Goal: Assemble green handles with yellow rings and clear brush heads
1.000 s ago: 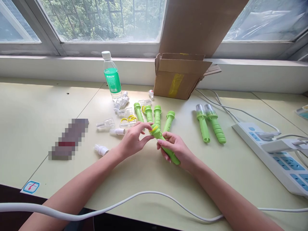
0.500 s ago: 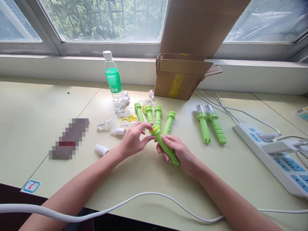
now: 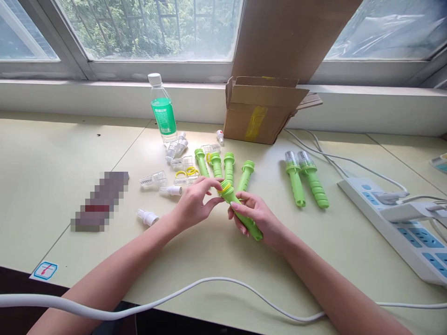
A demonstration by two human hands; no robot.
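My right hand (image 3: pixel 256 211) is wrapped round a green ribbed plastic flashlight handle (image 3: pixel 246 221), held tilted with its threaded end up and to the left. A yellow ring (image 3: pixel 226 187) sits around that threaded end. My left hand (image 3: pixel 199 200) has its index finger and thumb closed about the ring and the handle's top; the inner fingertips are partly hidden. Just behind lie several more green handles (image 3: pixel 245 177). Clear plastic heads (image 3: pixel 153 178), loose yellow rings (image 3: pixel 192 171) and white bulb pieces (image 3: pixel 148 217) are scattered beyond and to the left of my left hand.
Two green handles with clear heads (image 3: pixel 296 179) lie at right, near a white power strip (image 3: pixel 394 228). A water bottle (image 3: pixel 163 114) and an open cardboard box (image 3: pixel 261 114) stand at the back. A white cable (image 3: pixel 209 279) crosses in front, over my left forearm.
The handle and my right hand have shifted very slightly to the right. My left fingers stay at the yellow ring on the threaded end.
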